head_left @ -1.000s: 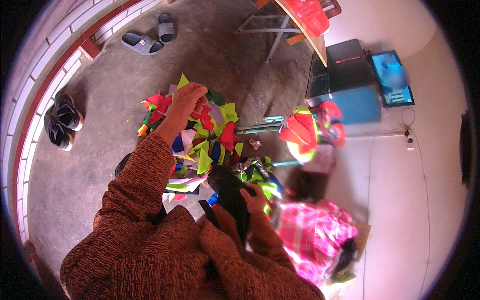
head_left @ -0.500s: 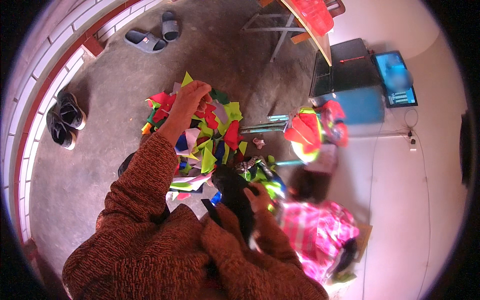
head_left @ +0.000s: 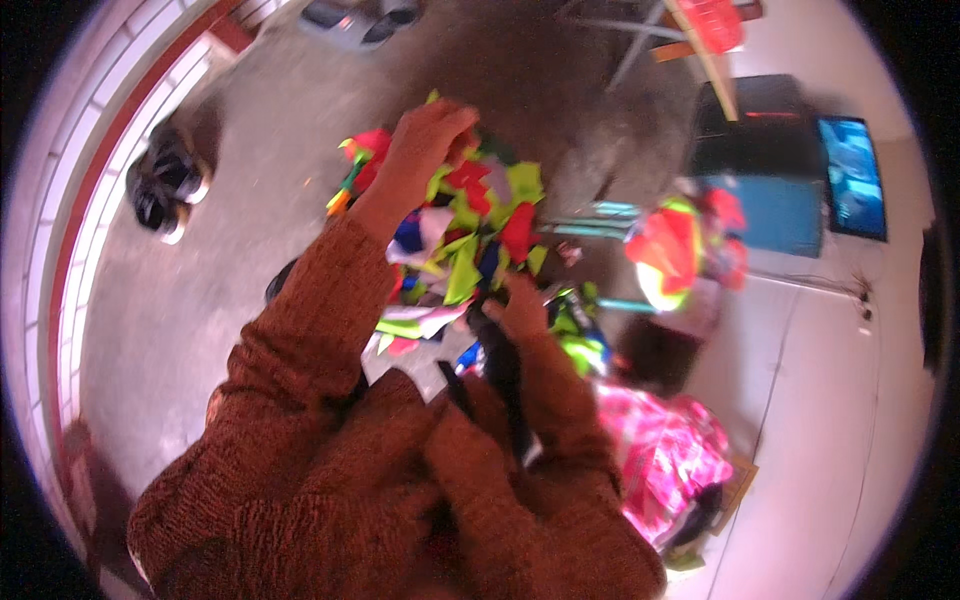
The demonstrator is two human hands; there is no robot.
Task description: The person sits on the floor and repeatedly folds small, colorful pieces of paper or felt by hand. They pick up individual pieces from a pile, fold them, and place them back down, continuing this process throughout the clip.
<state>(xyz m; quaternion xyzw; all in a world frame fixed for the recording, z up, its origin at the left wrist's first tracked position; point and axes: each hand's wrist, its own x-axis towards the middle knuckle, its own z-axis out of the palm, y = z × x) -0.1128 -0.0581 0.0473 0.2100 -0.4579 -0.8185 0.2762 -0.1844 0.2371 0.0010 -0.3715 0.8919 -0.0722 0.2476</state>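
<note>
A heap of cut cloth scraps in yellow-green, red, blue, grey and pink lies on the floor in front of me. Over its far left part is my left hand, fingers curled down and closed; blur hides whatever they may hold. My right hand reaches toward the heap's near right edge, just above my dark trouser leg, its fingers stretched and apart. Nothing shows in it. Brown knitted sleeves cover both forearms.
Dark shoes stand at the left, grey slippers farther off. To the right are a bright red and yellow bundle, pink checked cloth, a blue and black cabinet and a lit screen. A table leg stands at the back.
My right hand has left the spot on my dark trouser leg and moved forward to the heap. The left hand stays over the scraps. The whole view has shifted.
</note>
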